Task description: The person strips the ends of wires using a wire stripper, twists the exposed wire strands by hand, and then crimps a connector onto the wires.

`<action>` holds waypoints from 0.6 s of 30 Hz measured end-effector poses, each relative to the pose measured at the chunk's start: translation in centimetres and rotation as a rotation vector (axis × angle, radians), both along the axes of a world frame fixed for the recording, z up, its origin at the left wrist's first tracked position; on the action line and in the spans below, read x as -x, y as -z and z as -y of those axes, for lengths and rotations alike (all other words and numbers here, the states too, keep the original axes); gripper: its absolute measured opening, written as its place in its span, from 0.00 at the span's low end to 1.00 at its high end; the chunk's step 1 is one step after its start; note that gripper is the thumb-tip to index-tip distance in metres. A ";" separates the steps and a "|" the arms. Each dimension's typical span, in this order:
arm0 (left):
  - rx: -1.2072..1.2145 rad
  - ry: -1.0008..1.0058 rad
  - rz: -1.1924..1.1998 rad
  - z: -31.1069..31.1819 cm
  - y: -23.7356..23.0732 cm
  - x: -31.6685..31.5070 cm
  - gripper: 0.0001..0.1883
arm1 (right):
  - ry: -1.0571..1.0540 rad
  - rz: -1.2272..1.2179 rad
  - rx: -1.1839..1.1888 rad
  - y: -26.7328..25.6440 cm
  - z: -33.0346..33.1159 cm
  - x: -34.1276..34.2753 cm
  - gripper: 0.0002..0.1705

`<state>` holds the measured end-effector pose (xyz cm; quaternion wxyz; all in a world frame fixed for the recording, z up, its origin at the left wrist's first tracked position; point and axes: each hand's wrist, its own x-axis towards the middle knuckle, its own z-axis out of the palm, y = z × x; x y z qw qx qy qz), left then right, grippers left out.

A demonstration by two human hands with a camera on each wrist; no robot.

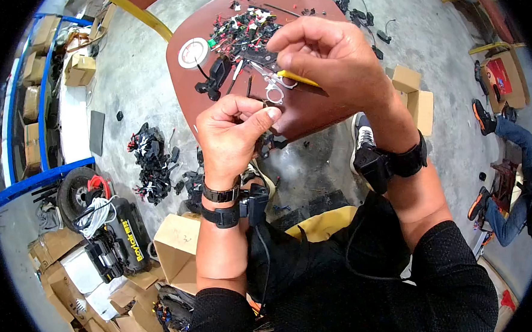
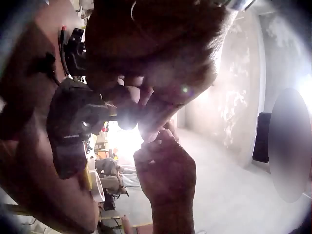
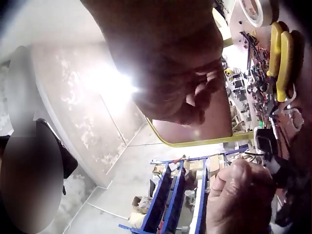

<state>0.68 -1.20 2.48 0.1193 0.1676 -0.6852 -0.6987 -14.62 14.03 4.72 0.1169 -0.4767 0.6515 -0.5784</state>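
In the head view my left hand [image 1: 231,132] pinches a small black plastic device [image 1: 271,144] between thumb and curled fingers, mostly hidden beneath the hand. The left wrist view shows the device's dark casing [image 2: 70,129] beside the fingers. My right hand [image 1: 338,57] is raised over the table, higher and to the right, its fingers curled inward. Nothing shows in its grip in the right wrist view. Yellow-handled pliers [image 3: 282,61] lie on the table below it. White-ringed scissors [image 1: 274,93] rest just beyond my left fingertips.
The red-brown table [image 1: 184,98] carries a heap of small black, red and white parts [image 1: 250,31], a white tape roll [image 1: 193,52] and another black device [image 1: 216,78]. More black parts [image 1: 151,163] lie on the floor. A cardboard box [image 1: 177,249] stands near my left arm.
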 end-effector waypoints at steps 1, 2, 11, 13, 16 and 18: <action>-0.009 -0.014 -0.002 0.0 0.0 0.1 0.07 | -0.024 -0.012 0.010 0.3 0.1 0.0 0.11; -0.018 -0.029 -0.004 0.1 0.1 0.1 0.07 | -0.048 -0.024 0.019 0.7 0.2 0.0 0.14; -0.055 -0.096 -0.014 0.1 0.2 0.3 0.05 | -0.051 -0.020 0.017 1.1 1.5 -2.0 0.18; -0.047 -0.093 -0.020 0.2 0.4 0.3 0.05 | -0.045 -0.018 -0.002 1.1 1.5 -2.0 0.17; -0.026 -0.090 -0.020 0.0 0.1 0.2 0.05 | -0.051 0.030 -0.021 1.0 1.5 -2.3 0.15; -0.035 -0.087 -0.018 -0.2 0.0 0.2 0.05 | -0.063 0.070 -0.020 1.3 1.5 -2.3 0.14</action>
